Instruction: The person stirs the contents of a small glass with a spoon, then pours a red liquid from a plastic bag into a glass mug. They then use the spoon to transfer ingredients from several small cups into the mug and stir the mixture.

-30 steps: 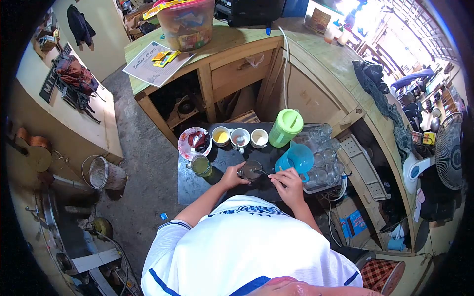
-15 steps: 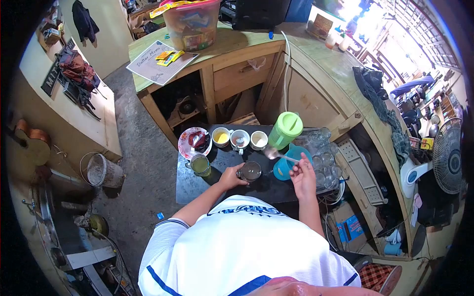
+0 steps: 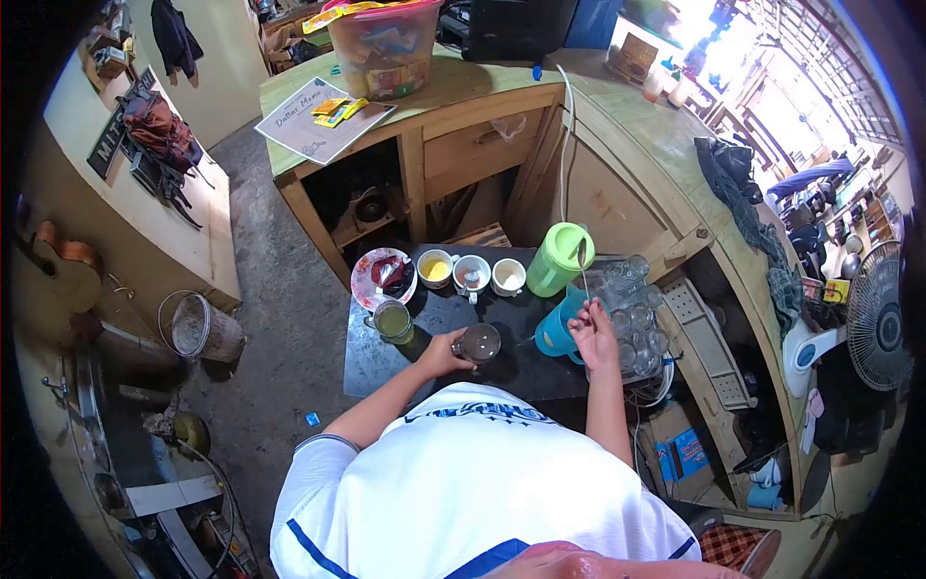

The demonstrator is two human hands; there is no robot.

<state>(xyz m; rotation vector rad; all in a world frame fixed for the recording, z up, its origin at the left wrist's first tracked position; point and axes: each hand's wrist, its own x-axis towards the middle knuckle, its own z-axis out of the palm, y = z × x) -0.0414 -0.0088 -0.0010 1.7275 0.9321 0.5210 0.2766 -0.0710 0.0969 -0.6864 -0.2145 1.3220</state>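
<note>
My left hand (image 3: 445, 355) is wrapped round a glass mug (image 3: 481, 343) with dark-looking contents on the black table. In my right hand (image 3: 595, 338) is a metal spoon (image 3: 584, 262), held upright by its handle with the bowl up. Just left of that hand stands a blue pitcher (image 3: 556, 330); behind it is a green lidded pitcher (image 3: 558, 262). Three white cups line the back: one with yellow contents (image 3: 436, 267), a middle cup (image 3: 471, 276) and a cup with pale contents (image 3: 508, 278). A mug of greenish drink (image 3: 393, 320) stands left, near a plate (image 3: 359, 281) bearing a dark red packet (image 3: 391, 274).
Several clear glasses (image 3: 637, 318) crowd the table's right end. A wooden counter (image 3: 482, 101) curves round the back and right, carrying a tub of sachets (image 3: 386, 53) and a menu sheet (image 3: 304, 130). A bucket (image 3: 204, 330) stands on the floor at left; a fan (image 3: 873, 318) is far right.
The spoon has swung from slanting left, bowl over the table, to upright before the green pitcher. My left hand and the glass mug have shifted slightly left and toward me.
</note>
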